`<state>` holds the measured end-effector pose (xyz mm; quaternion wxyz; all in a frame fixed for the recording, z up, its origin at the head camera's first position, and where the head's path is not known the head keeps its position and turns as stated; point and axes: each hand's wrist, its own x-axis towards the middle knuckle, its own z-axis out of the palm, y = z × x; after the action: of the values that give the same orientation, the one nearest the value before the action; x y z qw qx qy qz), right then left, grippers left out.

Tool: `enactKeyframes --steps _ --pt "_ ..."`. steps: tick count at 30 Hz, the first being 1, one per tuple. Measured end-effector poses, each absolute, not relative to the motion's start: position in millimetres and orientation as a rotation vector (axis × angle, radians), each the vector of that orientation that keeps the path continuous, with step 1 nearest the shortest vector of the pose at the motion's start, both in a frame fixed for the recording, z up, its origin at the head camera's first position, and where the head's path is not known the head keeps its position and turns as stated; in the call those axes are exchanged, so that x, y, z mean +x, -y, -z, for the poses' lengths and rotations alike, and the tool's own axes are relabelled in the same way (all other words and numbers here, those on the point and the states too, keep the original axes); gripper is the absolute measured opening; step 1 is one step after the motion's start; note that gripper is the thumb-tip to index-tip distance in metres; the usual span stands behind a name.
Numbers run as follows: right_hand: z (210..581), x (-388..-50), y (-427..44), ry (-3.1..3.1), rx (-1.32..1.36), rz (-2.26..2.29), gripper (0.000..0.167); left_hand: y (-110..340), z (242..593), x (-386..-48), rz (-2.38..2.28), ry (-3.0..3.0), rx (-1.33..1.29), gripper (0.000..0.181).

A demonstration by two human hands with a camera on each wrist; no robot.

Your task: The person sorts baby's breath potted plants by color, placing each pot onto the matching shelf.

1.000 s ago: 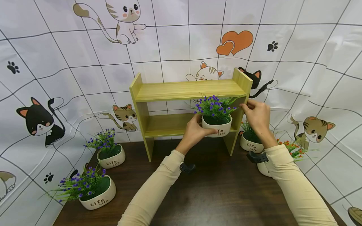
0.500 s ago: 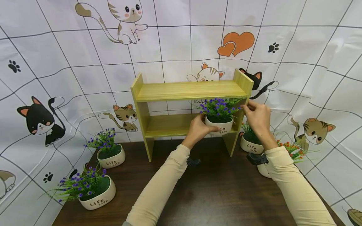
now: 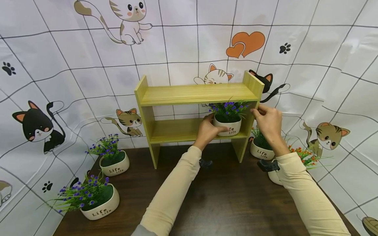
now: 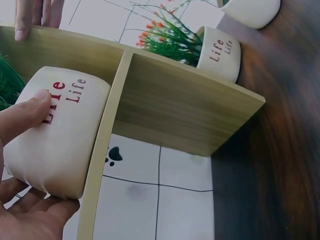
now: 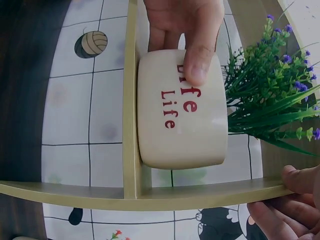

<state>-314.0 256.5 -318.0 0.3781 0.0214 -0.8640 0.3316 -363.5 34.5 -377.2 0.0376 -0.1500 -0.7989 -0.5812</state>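
Note:
My left hand (image 3: 205, 131) grips a cream oval flowerpot (image 3: 220, 128) with purple flowers (image 3: 228, 108), thumb across its lettered front and fingers round its side. The pot stands upright at the right end of the lower board (image 3: 174, 129) of a two-tier wooden shelf (image 3: 195, 93). In the right wrist view, the pot's base (image 5: 145, 110) looks to be against the board. With thumb and fingers, my right hand (image 3: 269, 123) pinches the front edge of the shelf's right side panel (image 3: 250, 121); the left wrist view shows only its fingertips (image 4: 22, 30).
Two purple-flowered pots, one farther back (image 3: 116, 167) and one nearer (image 3: 101, 209), stand left on the dark wooden table (image 3: 218, 203). To the right are another pot (image 3: 261, 152) behind my arm and an orange-flowered pot (image 3: 274, 177) partly hidden by my sleeve. A cat-print wall covering (image 3: 183, 42) rises behind.
My left hand has carried the flowerpot slightly right and farther back, onto the lower board. My right hand has stayed at the side panel.

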Motion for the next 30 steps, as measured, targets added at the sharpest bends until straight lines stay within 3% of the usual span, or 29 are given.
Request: enactKeyframes --steps 15,30 --pt "318 -315 -255 2.183 0.085 -0.856 0.020 -45 375 -365 1.892 2.439 -0.457 0.090" --pt "322 -315 -258 2.201 0.081 -0.866 0.024 -56 380 -366 1.885 2.465 -0.460 0.093"
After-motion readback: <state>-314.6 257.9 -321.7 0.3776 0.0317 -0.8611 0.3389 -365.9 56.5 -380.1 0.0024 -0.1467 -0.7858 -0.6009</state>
